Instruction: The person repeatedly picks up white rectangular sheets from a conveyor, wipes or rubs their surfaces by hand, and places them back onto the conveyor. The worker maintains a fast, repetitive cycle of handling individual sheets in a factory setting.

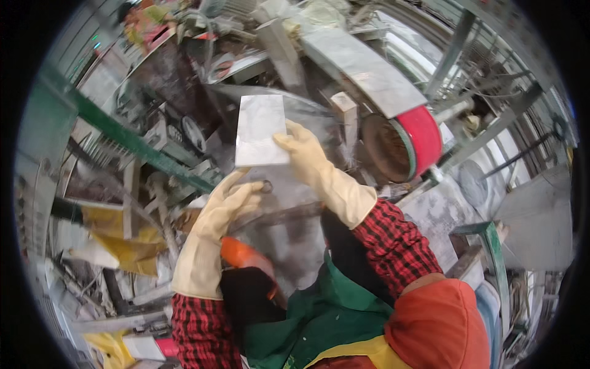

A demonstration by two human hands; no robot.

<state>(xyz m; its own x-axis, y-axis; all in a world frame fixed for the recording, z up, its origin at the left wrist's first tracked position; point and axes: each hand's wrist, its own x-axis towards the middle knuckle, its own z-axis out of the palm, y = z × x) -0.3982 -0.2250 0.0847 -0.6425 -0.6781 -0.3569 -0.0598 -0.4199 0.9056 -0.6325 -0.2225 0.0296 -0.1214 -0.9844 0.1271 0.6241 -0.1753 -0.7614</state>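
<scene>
A flat white rectangular tile (261,131) with faint grey marbling is held up in front of me. My right hand (299,149), in a cream rubber glove, grips it by the right edge, thumb across the face and the other fingers partly hidden behind. Below the tile's lower left corner is my left hand (230,200), gloved the same way. Its fingers are stretched and apart, the index fingertip at or close to the lower edge; whether it touches I cannot tell. Nothing shows in that hand.
To the right stands a machine with a red belt (421,138) round a wheel and a long pale top (369,67). A wooden block (345,111) stands beside the wheel. A green bar (129,135) crosses the left side. Yellow sheeting (123,237) and scrap lie lower left.
</scene>
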